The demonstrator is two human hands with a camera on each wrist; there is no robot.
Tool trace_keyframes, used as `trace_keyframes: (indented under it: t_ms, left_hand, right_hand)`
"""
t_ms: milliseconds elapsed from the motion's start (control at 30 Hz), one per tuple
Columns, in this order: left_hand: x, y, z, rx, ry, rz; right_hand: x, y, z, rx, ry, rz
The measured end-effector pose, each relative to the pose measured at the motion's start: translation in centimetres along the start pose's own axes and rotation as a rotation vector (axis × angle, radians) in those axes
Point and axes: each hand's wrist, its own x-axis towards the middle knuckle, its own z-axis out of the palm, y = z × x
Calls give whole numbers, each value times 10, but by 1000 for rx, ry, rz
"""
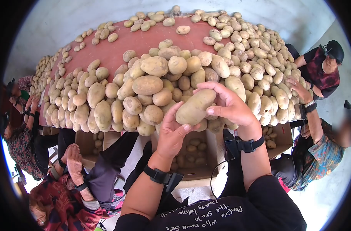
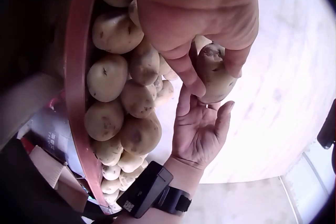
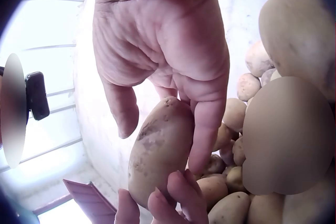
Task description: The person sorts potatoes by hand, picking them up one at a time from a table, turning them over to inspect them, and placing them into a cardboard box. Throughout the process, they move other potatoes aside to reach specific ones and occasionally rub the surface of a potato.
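Note:
A large, smooth, yellowish potato (image 1: 196,107) is held between both hands in front of the heap. My left hand (image 1: 170,133) grips its lower left end, thumb on the near side; in the left wrist view, the left fingers (image 2: 185,74) lie along one side of the potato (image 2: 214,77). From the right, my right hand (image 1: 233,106) curves its fingers around the far side, with the thumb at the right end. Brown scuffed patches mark the skin of the potato (image 3: 160,145) in the right wrist view. Directly behind the hands rises a heap of potatoes (image 1: 147,85).
The heap lies on a red tabletop (image 1: 110,50) with a raised rim (image 2: 77,77). Below its edge stand cardboard boxes (image 1: 198,175) holding some potatoes. Other people sit on both sides, including one in a red patterned top (image 1: 63,204) and one in a blue patterned shirt (image 1: 327,154).

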Motion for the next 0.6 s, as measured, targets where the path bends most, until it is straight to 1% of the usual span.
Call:
trace_keyframes:
  t_ms: [67, 200, 300, 367, 400, 500, 600]
  left_hand:
    - [0, -2, 0, 32, 9, -7]
    - [1, 2, 8, 36, 19, 1]
    - [4, 3, 7, -236, -19, -50]
    - [6, 2, -5, -359, -139, -181]
    - [7, -1, -11, -419, -199, -246]
    - [5, -11, -16, -331, -143, -292]
    - [4, -5, -5, -188, -46, -216]
  right_hand:
    - [2, 2, -2, -50, 18, -20]
    - [0, 4, -7, -96, -8, -97]
    - [-2, 3, -7, -115, -29, -188]
    - [-1, 5, -9, -114, -72, -255]
    - [-1, 5, -10, -122, -83, -249]
    - [-2, 7, -11, -147, -104, -228]
    - [-1, 8, -11, -140, -98, -220]
